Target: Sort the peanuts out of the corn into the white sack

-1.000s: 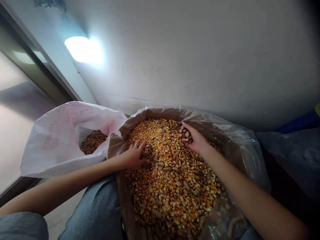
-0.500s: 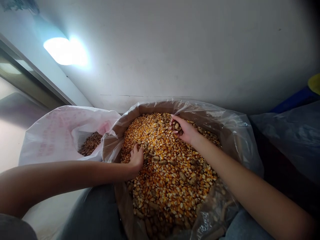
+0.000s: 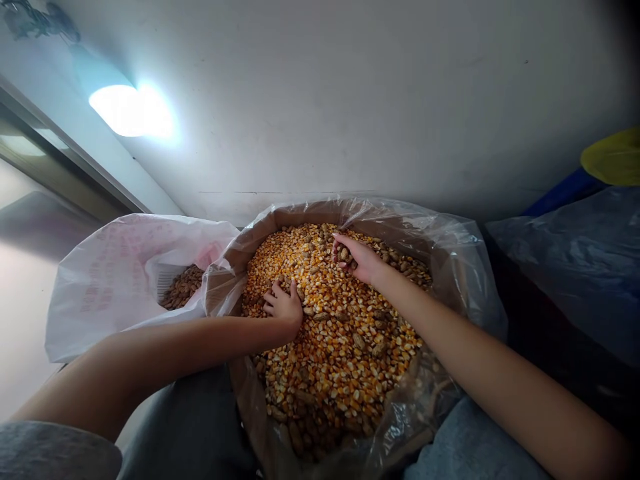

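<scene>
Yellow corn kernels (image 3: 345,367) fill a box lined with clear plastic, with unshelled peanuts (image 3: 320,317) scattered over them. My left hand (image 3: 284,305) rests palm down on the left part of the heap, fingers spread and bent at a small cluster of peanuts. Farther back and to the right, my right hand (image 3: 364,260) is curled around several peanuts (image 3: 345,254), just above the corn. More peanuts lie beyond it along the back of the box and in the shaded front.
The clear plastic liner (image 3: 470,280) folds over the box rim. At left stands a white bag (image 3: 110,280) holding brown shelled nuts (image 3: 183,287). A wall (image 3: 350,100) rises behind, with a bright lamp (image 3: 130,110). Plastic sheeting (image 3: 580,253) and a yellow object (image 3: 613,157) are at right.
My left hand has shifted slightly right and up over the corn, its fingers more spread. My right hand still holds peanuts, a little farther left in view. The view has moved slightly.
</scene>
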`<state>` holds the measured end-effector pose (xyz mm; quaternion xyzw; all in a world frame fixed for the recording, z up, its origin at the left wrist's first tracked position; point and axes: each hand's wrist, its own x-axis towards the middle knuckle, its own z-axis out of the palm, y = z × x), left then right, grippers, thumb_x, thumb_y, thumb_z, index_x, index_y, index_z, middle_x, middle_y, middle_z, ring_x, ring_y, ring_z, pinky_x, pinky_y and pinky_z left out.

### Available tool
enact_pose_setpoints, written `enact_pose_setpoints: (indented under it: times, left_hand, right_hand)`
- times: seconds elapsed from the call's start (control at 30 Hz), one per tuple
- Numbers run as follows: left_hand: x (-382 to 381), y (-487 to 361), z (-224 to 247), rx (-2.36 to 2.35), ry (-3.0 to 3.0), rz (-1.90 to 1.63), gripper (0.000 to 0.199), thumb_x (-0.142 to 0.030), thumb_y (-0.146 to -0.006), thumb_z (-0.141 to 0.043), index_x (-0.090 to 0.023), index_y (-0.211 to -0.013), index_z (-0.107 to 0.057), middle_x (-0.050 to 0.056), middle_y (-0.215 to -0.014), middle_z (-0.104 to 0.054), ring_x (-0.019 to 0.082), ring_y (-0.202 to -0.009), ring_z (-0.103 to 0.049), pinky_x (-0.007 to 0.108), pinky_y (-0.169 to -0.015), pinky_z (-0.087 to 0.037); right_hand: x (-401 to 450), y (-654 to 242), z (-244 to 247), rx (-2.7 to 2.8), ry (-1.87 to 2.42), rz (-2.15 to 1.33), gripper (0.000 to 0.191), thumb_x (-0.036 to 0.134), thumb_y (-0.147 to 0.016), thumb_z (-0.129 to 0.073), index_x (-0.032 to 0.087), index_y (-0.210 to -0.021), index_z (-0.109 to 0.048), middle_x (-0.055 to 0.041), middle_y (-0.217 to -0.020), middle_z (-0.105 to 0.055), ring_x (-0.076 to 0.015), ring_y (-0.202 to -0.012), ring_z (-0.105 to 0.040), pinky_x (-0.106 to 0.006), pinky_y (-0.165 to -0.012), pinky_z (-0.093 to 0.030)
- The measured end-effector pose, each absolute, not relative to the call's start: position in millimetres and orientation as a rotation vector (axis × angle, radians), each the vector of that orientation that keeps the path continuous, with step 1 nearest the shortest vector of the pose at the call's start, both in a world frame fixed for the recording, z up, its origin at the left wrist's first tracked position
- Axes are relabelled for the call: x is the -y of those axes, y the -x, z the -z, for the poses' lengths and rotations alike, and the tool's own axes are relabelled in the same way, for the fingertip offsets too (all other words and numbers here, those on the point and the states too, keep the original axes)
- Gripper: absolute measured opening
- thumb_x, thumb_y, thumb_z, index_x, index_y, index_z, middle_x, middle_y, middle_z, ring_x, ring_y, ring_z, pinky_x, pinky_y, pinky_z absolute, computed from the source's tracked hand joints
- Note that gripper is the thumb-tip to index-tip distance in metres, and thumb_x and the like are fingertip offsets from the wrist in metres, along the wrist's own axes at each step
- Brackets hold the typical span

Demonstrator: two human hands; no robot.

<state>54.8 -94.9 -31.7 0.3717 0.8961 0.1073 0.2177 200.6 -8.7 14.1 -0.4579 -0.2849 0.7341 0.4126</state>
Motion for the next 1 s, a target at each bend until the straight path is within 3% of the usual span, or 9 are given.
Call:
enact_pose_setpoints:
  times: [0.53, 0.77, 0.9, 1.0]
  left_hand:
    - [101.0, -54.3, 28.7, -2.445, -1.049, -0.319, 0.036, -0.038, -0.082, -0.020, -0.030, -0.117, -0.030, 0.011, -0.117, -0.032, 0.027, -0.104, -0.041, 0.039, -0.077, -0.037]
    - [92.3, -45.4, 28.5, -2.312, -0.844, -0.628, 0.031, -0.042, -0.080, -0.027, -0.029, -0.106, -0.040, 0.010, -0.112, -0.031, 0.026, -0.100, -0.043, 0.038, -0.081, -0.035]
    - [83.5, -38.8, 21.1, -2.152, -0.680, -0.824, 0.029, -0.043, -0.078, -0.033, -0.026, -0.100, -0.041, 0.009, -0.107, -0.037, 0.021, -0.086, -0.050, 0.035, -0.071, -0.040]
    - [77.6, -41.3, 10.1, -2.057, -0.675, -0.889, 0.024, -0.041, -0.077, -0.037, -0.025, -0.094, -0.042, 0.005, -0.091, -0.046, 0.014, -0.072, -0.051, 0.028, -0.061, -0.041]
  right_hand:
    - [4.3, -196.6, -13.7, 0.754, 1.190, -1.841, 0.020, 0.030, -0.072, -0.055, 0.016, -0.060, -0.051, 0.0020, -0.048, -0.051, -0.0070, -0.041, -0.051, -0.012, -0.029, -0.031]
    - [3.6, -196.9, -13.5, 0.756, 1.158, -1.853, 0.019, 0.030, -0.074, -0.054, 0.016, -0.060, -0.050, 0.0022, -0.048, -0.051, -0.0066, -0.040, -0.050, -0.012, -0.028, -0.031]
    - [5.5, -198.9, -17.3, 0.757, 1.150, -1.859, 0.019, 0.029, -0.074, -0.053, 0.016, -0.060, -0.050, 0.0022, -0.046, -0.050, -0.0071, -0.041, -0.050, -0.013, -0.028, -0.031]
    - [6.1, -200.0, -20.4, 0.739, 1.143, -1.859, 0.019, 0.029, -0.074, -0.053, 0.016, -0.061, -0.050, 0.0025, -0.048, -0.050, -0.0070, -0.041, -0.051, -0.013, -0.028, -0.032]
